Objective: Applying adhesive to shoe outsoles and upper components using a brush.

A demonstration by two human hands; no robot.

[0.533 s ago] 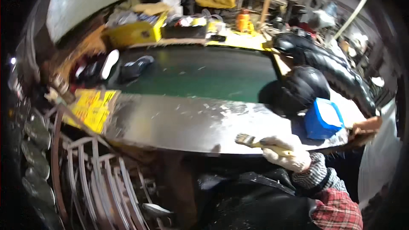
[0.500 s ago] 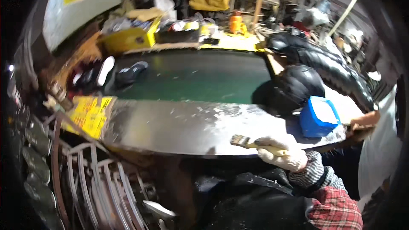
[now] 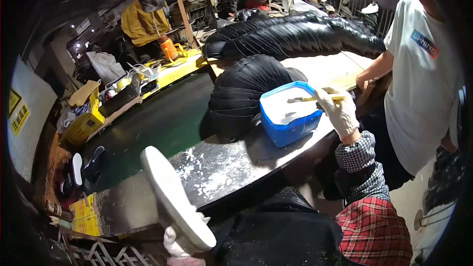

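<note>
My right hand (image 3: pixel 340 108), in a pale glove, is closed around the yellow handle of a flat brush (image 3: pixel 297 100). The bristles are over the white contents of a blue tub (image 3: pixel 291 132), which stands at the table's near edge. My left hand (image 3: pixel 176 242), also gloved, grips a long white shoe sole (image 3: pixel 172 189) by its lower end. The sole is tilted, with its broad white face toward me. Whether an upper is joined behind it, I cannot tell.
A dark green conveyor belt (image 3: pixel 148 123) runs beyond the metal table edge (image 3: pixel 221 165), which has white spatters. Dark shoes (image 3: pixel 93 165) lie at its far left. A round black padded bundle (image 3: pixel 246 88) sits beside the tub. Another person (image 3: pixel 419 83) stands at right.
The view has swung right. My right hand has brought the brush from the table edge to the tub. My left hand has come into view with the white sole.
</note>
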